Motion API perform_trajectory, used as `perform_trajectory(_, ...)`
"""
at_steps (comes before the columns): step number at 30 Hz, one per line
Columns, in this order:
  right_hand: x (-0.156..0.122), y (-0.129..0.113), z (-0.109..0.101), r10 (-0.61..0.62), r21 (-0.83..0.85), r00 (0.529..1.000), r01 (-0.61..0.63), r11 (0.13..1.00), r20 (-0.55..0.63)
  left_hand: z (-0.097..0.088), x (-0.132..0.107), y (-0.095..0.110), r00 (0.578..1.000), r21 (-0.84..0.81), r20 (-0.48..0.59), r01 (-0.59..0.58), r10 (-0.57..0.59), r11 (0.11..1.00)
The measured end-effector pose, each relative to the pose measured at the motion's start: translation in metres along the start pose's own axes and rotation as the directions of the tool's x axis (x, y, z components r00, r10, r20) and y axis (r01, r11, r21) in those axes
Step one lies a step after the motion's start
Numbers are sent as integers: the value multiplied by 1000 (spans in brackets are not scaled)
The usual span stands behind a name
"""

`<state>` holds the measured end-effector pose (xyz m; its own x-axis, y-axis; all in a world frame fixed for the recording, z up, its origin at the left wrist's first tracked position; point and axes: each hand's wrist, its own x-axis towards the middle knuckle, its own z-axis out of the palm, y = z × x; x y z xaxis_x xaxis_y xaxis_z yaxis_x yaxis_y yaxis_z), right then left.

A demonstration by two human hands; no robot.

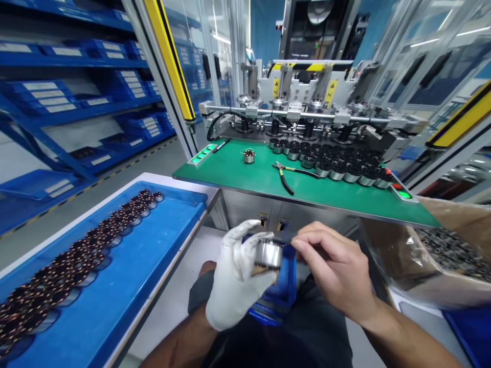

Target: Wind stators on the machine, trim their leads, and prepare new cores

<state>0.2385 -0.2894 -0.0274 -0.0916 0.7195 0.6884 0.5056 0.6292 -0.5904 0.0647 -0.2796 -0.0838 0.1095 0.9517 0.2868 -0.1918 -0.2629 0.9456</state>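
My left hand (240, 276), in a white glove, grips a silver cylindrical motor stator (269, 254) above my lap. Close by its right side, my bare right hand (333, 266) has thumb and forefinger pinched together. Something thin and dark, perhaps a wire end, shows at those fingertips, too small to name. One more stator (249, 156) with copper wires sticking up stands on the green mat (230, 174). To its right lie pliers (286, 176) with black and yellow handles.
Several rows of dark-topped stators (333, 158) stand at the mat's right, before a machine (299, 102). A blue tray (169, 220) on my left holds many copper-wound stators. A lined carton (433, 245) of metal parts is on my right; a blue bin (286, 286) sits below my hands.
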Motion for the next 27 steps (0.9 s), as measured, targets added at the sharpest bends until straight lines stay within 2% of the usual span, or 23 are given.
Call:
perform_trajectory(2, 3, 1, -1, -4, 78, 999, 1, 997, 34, -5, -3, 1, 986, 121, 168, -18, -2, 993)
perform_trajectory(4, 4, 2, -2, -4, 112, 998, -4, 994, 66, -9, -3, 4, 948, 222, 315, -35, -38, 974)
perform_trajectory(8, 2, 5, -3, 7, 135, 991, -25, 990, 130, -13, 4, 21, 894, 395, 437, -93, -98, 914)
perform_trajectory(11, -1, 7, -3, -19, 177, 982, -14, 984, 188, -13, 10, 32, 823, 439, 555, -171, -116, 882)
perform_trajectory(12, -3, 8, -2, -26, 187, 980, -11, 982, 196, -13, 11, 34, 816, 439, 566, -178, -117, 881)
perform_trajectory(14, -6, 7, -2, -41, 200, 982, 3, 980, 185, -12, 9, 33, 858, 424, 505, -148, -97, 894)
perform_trajectory(17, -10, 5, 0, -75, 209, 986, 43, 977, 148, -13, 3, 20, 942, 345, 333, -86, -36, 935)
perform_trajectory(19, -6, 6, 0, -104, 230, 982, 66, 971, 157, -16, 0, 10, 953, 316, 296, -158, 61, 936)
perform_trajectory(21, 9, 16, -1, -129, 245, 968, 75, 967, 216, -20, -1, 4, 928, 340, 310, -312, 207, 887)
perform_trajectory(22, 21, 25, -1, -116, 184, 962, 71, 980, 248, -21, -1, 2, 909, 362, 319, -380, 270, 851)
perform_trajectory(24, 52, 52, 1, -16, -83, 964, 40, 996, 267, -23, -2, 1, 895, 400, 290, -436, 340, 806)
perform_trajectory(25, 68, 68, 3, 77, -330, 969, 4, 944, 233, -24, -2, 2, 904, 414, 247, -424, 349, 805)
perform_trajectory(27, 98, 100, 10, 154, -496, 967, -35, 868, 201, -24, -5, 2, 921, 419, 159, -388, 355, 821)
